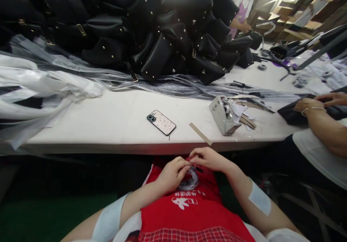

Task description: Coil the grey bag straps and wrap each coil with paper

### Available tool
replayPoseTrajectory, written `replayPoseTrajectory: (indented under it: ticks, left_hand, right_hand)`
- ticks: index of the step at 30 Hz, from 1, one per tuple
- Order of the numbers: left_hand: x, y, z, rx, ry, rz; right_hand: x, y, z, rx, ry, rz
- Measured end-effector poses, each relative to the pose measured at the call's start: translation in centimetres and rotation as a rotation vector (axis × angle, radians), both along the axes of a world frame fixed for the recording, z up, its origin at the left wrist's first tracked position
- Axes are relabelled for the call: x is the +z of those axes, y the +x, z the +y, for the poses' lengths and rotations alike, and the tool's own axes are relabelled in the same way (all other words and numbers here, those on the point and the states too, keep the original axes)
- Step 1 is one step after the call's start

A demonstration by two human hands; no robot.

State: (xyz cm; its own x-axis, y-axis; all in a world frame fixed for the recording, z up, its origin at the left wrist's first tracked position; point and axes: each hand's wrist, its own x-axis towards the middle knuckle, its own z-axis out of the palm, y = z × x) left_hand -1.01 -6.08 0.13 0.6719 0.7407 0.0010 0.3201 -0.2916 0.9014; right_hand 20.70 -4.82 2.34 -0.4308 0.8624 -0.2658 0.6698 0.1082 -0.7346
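Over my lap, my left hand point(172, 173) is closed, thumb and fingers pinched together at the upper edge of a pale grey ring-shaped coil point(193, 181). My right hand point(208, 158) meets it from the other side, fingers bent and pressed together. Whatever lies between the fingertips is too small to make out. The coil rests against the red apron point(187, 216), partly hidden by my left hand. On the table just ahead are a phone in a patterned case point(162, 122), a tan strip point(200, 133) and a grey tape dispenser point(223, 116).
Black bags point(162, 50) are piled along the back of the white table point(121, 115). Clear plastic wrapping point(54, 76) spreads at the left. Paper scraps point(245, 117) lie beside the dispenser. A co-worker's hands point(311, 104) handle a black item at right; another person point(241, 11) stands beyond.
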Motion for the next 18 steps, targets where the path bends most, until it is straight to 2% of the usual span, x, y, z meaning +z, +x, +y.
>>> replayPoseTrajectory:
  ticks: [3, 5, 7, 10, 18]
  left_hand:
    - [0.3, -0.4, 0.3, -0.060, -0.032, -0.033]
    - [0.6, -0.5, 0.7, -0.088, -0.072, -0.039]
    - [0.7, -0.6, 1.0, -0.077, -0.126, -0.028]
    - [0.4, -0.6, 1.2, -0.029, -0.192, -0.027]
    - [-0.1, -0.4, 1.4, 0.018, -0.225, -0.045]
  right_hand:
    - [-0.9, 1.6, 1.8, -0.356, 0.364, -0.303]
    - [-1.7, 2.1, 2.8, -0.442, 0.509, -0.541]
    - [-2.5, 2.1, 3.3, -0.404, 0.541, -0.705]
    - [-3.1, 1.9, 3.4, -0.345, 0.537, -0.838]
    - [-2.2, 2.8, 4.1, -0.401, 0.580, -0.893]
